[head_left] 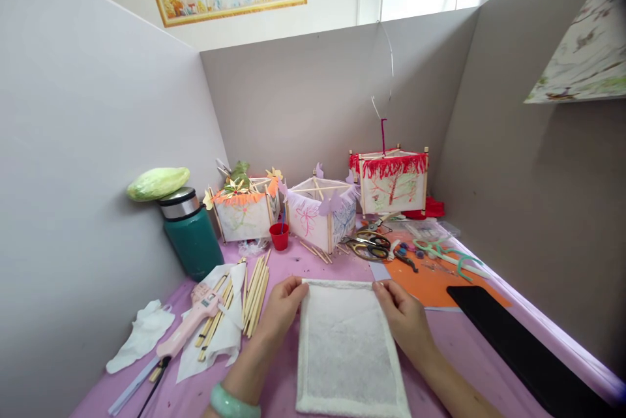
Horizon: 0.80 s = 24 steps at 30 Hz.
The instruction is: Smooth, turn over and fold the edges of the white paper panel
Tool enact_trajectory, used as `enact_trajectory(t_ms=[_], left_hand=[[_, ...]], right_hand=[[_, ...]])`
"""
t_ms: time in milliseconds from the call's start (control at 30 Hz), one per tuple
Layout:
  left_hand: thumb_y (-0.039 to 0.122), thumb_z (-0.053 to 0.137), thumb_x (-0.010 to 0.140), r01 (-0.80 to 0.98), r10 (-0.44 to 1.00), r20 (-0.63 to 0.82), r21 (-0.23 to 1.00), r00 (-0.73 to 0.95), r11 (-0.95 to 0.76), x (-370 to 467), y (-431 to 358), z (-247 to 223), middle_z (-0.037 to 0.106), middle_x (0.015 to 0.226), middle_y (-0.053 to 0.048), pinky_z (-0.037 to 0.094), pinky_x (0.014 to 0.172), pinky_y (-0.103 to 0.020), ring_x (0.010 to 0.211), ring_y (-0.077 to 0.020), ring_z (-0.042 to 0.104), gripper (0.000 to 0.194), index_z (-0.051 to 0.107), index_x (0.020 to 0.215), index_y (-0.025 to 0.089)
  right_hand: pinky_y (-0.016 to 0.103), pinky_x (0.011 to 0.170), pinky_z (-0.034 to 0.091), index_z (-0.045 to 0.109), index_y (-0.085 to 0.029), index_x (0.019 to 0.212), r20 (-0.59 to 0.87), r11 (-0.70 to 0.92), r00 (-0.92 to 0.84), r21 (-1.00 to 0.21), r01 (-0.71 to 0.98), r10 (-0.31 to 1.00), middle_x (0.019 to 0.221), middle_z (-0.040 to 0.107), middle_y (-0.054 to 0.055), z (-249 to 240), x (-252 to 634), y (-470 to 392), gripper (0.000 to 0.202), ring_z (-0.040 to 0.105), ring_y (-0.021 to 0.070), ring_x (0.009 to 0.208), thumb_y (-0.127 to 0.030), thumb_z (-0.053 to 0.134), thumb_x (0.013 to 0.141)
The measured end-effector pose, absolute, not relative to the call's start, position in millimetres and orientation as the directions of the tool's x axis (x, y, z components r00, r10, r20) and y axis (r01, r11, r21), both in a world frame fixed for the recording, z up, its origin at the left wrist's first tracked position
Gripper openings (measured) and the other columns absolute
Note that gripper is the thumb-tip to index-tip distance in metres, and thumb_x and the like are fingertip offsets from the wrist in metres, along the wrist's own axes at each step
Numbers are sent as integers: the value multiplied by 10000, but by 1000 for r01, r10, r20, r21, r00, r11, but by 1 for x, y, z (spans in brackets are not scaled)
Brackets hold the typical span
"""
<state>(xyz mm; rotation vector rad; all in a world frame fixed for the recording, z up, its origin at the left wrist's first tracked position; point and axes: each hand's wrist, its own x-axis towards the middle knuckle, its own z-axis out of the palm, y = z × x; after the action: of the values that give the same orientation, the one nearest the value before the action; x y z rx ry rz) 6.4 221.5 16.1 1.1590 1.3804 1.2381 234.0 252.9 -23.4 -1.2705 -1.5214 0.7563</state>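
Note:
A white rectangular panel (348, 349), thin and fabric-like with thicker folded borders, is held up over the table at the front. My left hand (283, 307) pinches its upper left corner between thumb and fingers. At the upper right corner, my right hand (403, 317) grips it the same way. Left of my left hand lie several bare wooden sticks (255, 294). Beyond them a pink glue gun (193, 320) rests across white cloth pieces (235, 333) and more sticks. A purple tablecloth (274, 366) shows under everything.
Paper lanterns stand at the back: orange-trimmed (244, 219), purple-trimmed (320, 212) and red-fringed (394, 186). A teal bottle (193, 242) carries a pale green gourd (159, 183). Near a red cup (280, 235) and scissors (372, 245) lie orange paper (415, 284) and a black strip (513, 340). Grey partitions (332, 98) enclose the table.

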Motion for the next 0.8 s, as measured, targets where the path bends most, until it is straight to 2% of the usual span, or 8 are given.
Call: enact_trajectory(t_ms=[167,333,433,533,600,700,800], left_hand=[[372,583,675,65,982,-34,997,-186,46,6,221,16,377,575,60,286,518,-226,537,-95,365,229,465,607,188],[360,587,665,81,975,-29,996,-219,47,6,222,15,384,579,58,258,511,-227,544,-97,358,210,487,611,183],[416,616,644,90,973,-59,993,-223,81,4,225,13,382,548,61,239,493,-231,515,-97,343,268,492,598,184],[499,642,632,96,972,-78,990,-223,101,2,227,11,408,539,54,244,489,-235,507,-103,351,345,510,603,182],[559,637,640,98,972,-82,990,-220,106,0,228,10,439,558,41,264,497,-240,523,-114,378,397,525,618,179],[638,611,657,138,974,-54,987,-220,86,-2,228,8,450,567,30,278,507,-246,540,-125,396,472,532,609,175],[663,618,648,200,977,14,979,-213,30,-5,229,3,406,544,44,248,501,-246,527,-116,355,500,518,575,179]], right_hand=[[220,520,312,554,-190,727,314,299,-3,-902,311,949,611,395,-38,-25,234,251,373,374,129,588,-529,481,864],[222,536,330,557,-189,734,310,303,-17,-912,277,950,620,421,-33,-22,233,251,368,396,132,602,-529,486,857],[231,528,343,511,-202,674,271,270,-28,-940,207,962,590,442,-32,-19,232,253,404,410,135,574,-560,457,855],[240,448,294,422,-226,601,205,213,-71,-966,146,976,479,369,-57,-18,233,255,442,348,120,445,-577,390,869],[240,431,276,418,-229,596,192,203,-85,-968,150,978,457,343,-67,-18,233,256,429,329,115,417,-560,395,867],[232,494,321,486,-210,631,223,232,-72,-956,178,972,534,404,-54,-19,233,257,369,385,122,513,-518,477,834],[231,557,337,518,-194,641,248,255,-58,-943,214,967,600,430,-42,-19,233,257,330,409,133,604,-475,509,815]])
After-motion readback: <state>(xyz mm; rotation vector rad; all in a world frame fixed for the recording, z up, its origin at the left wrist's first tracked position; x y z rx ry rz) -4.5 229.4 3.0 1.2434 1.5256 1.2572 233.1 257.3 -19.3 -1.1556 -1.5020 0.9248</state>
